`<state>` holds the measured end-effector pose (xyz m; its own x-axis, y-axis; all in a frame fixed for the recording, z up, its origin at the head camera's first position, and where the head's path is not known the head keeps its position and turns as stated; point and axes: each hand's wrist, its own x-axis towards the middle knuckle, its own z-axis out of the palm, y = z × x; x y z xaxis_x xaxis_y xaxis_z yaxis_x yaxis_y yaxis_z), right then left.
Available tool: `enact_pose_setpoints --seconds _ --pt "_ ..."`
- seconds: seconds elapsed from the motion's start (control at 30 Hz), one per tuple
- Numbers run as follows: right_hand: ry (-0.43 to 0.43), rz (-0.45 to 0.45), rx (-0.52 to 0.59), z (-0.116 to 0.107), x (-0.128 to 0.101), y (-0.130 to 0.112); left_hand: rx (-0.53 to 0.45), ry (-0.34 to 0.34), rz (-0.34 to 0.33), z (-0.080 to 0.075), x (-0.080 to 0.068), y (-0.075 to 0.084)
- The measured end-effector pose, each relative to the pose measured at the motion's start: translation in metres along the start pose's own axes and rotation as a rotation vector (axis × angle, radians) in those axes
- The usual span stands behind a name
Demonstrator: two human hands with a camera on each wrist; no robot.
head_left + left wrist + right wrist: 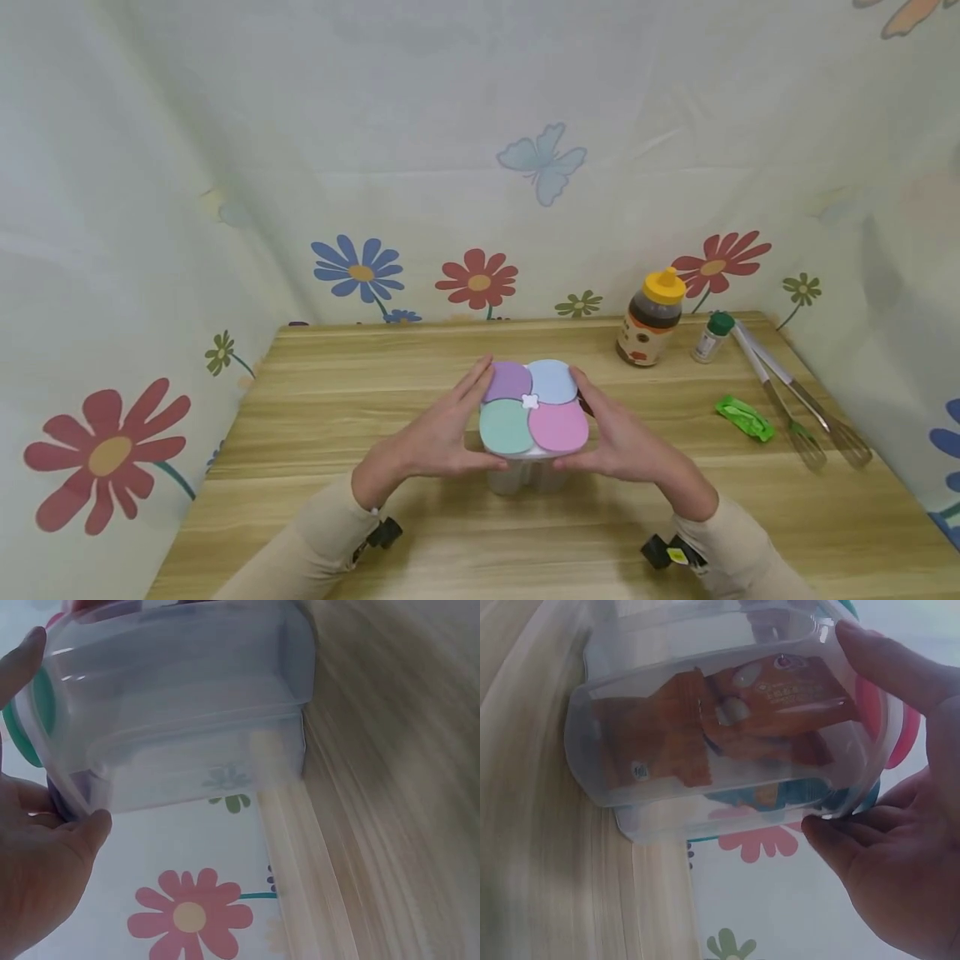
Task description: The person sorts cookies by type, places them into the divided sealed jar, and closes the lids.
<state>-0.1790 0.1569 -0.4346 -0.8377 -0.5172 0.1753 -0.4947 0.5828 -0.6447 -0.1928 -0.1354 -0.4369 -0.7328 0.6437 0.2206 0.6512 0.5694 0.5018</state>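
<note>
A clear plastic food container [506, 479] with several compartments stands upright at the middle of the table. Its lid [558, 427] has purple, blue, green and pink flaps around a white centre. My left hand [442, 433] grips the lid's rim from the left, thumb at the front and fingers toward the back. From the right, my right hand [618, 433] grips the same rim in a matching way. Orange wrapped snack packets [772, 694] fill the compartment nearest the right wrist camera, and a blue packet [780, 795] shows behind. In the left wrist view, the near compartments [172, 690] look empty.
At the back right stand a yellow-capped brown jar [648, 321] and a small green-capped bottle [712, 337]. Long metal tongs [787, 387] lie along the right edge, with a green packet [745, 418] beside them. A flowered cloth [450, 208] hangs around the wooden table [337, 392].
</note>
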Motion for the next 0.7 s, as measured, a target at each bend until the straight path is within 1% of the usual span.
enact_pose_setpoints --seconds 0.2,0.47,0.53,0.7 --pt "-0.030 -0.058 0.058 -0.004 0.005 0.008 0.037 0.045 -0.020 0.003 -0.002 0.007" --pt "-0.075 -0.105 0.139 -0.006 0.010 0.017 0.058 0.052 -0.061 0.009 -0.005 0.013" --pt "-0.086 -0.113 0.156 -0.007 0.012 0.018 0.051 0.065 -0.070 0.010 -0.006 0.014" --pt "-0.112 -0.134 0.187 -0.010 0.017 0.021 0.024 0.091 -0.117 0.013 -0.006 0.020"
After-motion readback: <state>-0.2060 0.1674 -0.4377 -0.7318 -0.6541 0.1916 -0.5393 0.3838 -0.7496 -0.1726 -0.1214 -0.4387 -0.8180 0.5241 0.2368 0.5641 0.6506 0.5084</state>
